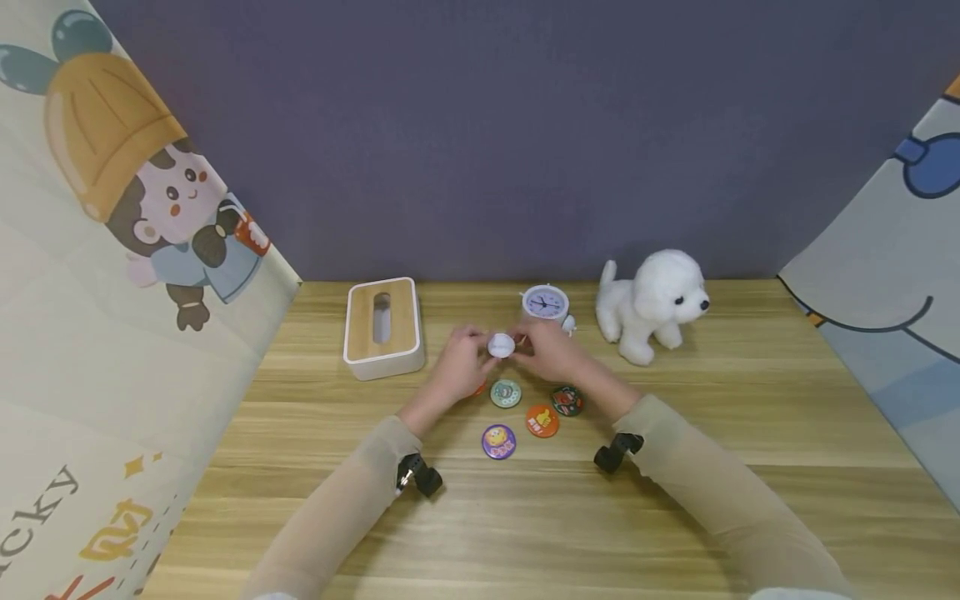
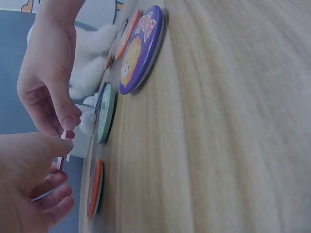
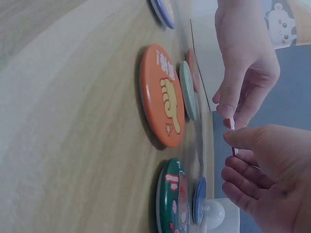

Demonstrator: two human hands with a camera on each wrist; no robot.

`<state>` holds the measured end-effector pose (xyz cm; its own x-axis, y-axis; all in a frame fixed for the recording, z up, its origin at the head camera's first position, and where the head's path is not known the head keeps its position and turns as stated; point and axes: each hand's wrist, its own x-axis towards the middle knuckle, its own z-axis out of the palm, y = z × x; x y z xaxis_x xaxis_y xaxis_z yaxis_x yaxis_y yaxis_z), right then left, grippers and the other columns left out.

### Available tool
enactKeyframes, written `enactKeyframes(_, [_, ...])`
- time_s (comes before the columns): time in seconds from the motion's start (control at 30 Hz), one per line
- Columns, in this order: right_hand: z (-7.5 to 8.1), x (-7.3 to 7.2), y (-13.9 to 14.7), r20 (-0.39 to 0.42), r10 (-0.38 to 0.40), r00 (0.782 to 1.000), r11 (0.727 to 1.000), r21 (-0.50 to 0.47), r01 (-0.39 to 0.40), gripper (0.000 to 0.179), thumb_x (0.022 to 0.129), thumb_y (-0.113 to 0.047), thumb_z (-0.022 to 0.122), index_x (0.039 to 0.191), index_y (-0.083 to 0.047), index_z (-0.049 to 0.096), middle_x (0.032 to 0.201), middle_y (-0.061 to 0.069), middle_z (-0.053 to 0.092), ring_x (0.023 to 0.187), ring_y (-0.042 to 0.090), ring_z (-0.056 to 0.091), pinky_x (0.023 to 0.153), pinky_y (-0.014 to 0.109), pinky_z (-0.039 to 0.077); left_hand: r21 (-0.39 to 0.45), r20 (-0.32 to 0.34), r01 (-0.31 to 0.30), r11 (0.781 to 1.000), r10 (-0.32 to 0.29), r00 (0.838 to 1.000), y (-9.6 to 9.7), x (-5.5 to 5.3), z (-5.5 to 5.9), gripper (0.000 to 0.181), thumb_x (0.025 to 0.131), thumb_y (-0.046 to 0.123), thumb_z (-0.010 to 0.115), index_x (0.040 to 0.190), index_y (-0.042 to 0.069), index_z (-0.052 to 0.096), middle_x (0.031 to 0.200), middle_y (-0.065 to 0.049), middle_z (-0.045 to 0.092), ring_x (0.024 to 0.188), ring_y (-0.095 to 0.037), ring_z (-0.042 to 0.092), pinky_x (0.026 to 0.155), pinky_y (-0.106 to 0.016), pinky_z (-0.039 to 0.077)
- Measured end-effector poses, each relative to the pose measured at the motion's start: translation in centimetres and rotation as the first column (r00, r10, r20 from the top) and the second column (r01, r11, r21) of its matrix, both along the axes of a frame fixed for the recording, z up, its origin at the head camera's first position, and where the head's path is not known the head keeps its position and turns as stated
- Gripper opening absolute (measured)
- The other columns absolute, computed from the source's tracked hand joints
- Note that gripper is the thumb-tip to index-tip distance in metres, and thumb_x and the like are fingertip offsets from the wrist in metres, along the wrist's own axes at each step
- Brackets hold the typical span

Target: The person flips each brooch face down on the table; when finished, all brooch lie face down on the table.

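Note:
My left hand [image 1: 454,367] and my right hand [image 1: 553,352] meet over the table, pinching opposite edges of a small round badge [image 1: 501,346]. It looks whitish from above; in both wrist views it appears edge-on as a thin reddish and white disc, mostly behind the fingertips. Just below the hands lie a mint-green badge [image 1: 506,393], an orange thumbs-up badge [image 1: 542,421], a dark green badge [image 1: 567,401] and a purple badge [image 1: 498,442]. Another orange badge [image 2: 95,189] is partly covered by my left hand in the head view. A blue badge [image 3: 199,200] shows in the right wrist view.
Behind my right hand stands a white alarm clock [image 1: 545,303]. A white plush dog [image 1: 652,304] sits to its right, near the dark back panel [image 1: 480,150]. Left of the hands is a tissue box [image 1: 384,329] with a wooden lid. Printed cloths hang at both sides.

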<state>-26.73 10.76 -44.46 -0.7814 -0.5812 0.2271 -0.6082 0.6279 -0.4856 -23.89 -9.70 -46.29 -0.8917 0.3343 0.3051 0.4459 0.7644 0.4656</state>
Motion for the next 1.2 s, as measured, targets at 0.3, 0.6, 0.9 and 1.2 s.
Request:
enactKeyframes(0.3, [-0.3, -0.2, -0.1, -0.034, -0.009, 0.999, 0.998, 0.057, 0.011, 0.023, 0.090, -0.015, 0.084, 0.110, -0.004, 0.078, 0.101, 0.012, 0.077, 0.095, 0.028, 0.073, 0.087, 0.044, 0.063, -0.014, 0.021, 0.009, 1.000, -0.009, 1.000, 0.2, -0.3, -0.3, 0.044, 0.093, 0.017, 0.082, 0.130, -0.006, 0.071, 0.113, -0.021, 0.075, 0.105, -0.035, 0.071, 0.100, -0.047, 0.061])
enactKeyframes(0.6, [-0.7, -0.1, -0.5, -0.054, 0.006, 0.999, 0.993, 0.120, 0.001, 0.025, 0.091, -0.016, 0.083, 0.110, -0.001, 0.079, 0.100, 0.011, 0.077, 0.094, 0.025, 0.070, 0.086, 0.042, 0.060, -0.056, 0.036, 0.012, 0.998, -0.010, 0.999, 0.2, -0.2, -0.8, 0.045, 0.093, 0.016, 0.082, 0.131, -0.007, 0.070, 0.115, -0.023, 0.076, 0.105, -0.036, 0.071, 0.098, -0.047, 0.062])
enactKeyframes(0.9, [-1.0, -0.1, -0.8, -0.048, -0.012, 0.999, 0.991, 0.132, 0.018, 0.021, 0.092, -0.012, 0.081, 0.110, -0.002, 0.079, 0.103, 0.013, 0.079, 0.101, 0.029, 0.073, 0.092, 0.046, 0.061, -0.063, 0.026, -0.001, 0.998, 0.002, 1.000, 0.6, -0.4, -1.1, 0.040, 0.093, 0.016, 0.082, 0.125, -0.006, 0.074, 0.110, -0.023, 0.078, 0.103, -0.038, 0.074, 0.102, -0.050, 0.058])
enactKeyframes(1.2, [-1.0, 0.4, -1.1, -0.057, -0.023, 0.998, 0.985, 0.172, 0.032, 0.017, 0.094, -0.012, 0.078, 0.108, -0.002, 0.080, 0.100, 0.012, 0.079, 0.099, 0.029, 0.072, 0.090, 0.046, 0.061, -0.072, 0.014, -0.034, 0.997, 0.035, 0.999, 0.7, -0.6, -1.0, 0.026, 0.092, 0.017, 0.083, 0.114, 0.002, 0.081, 0.106, -0.017, 0.082, 0.101, -0.036, 0.078, 0.099, -0.048, 0.062])
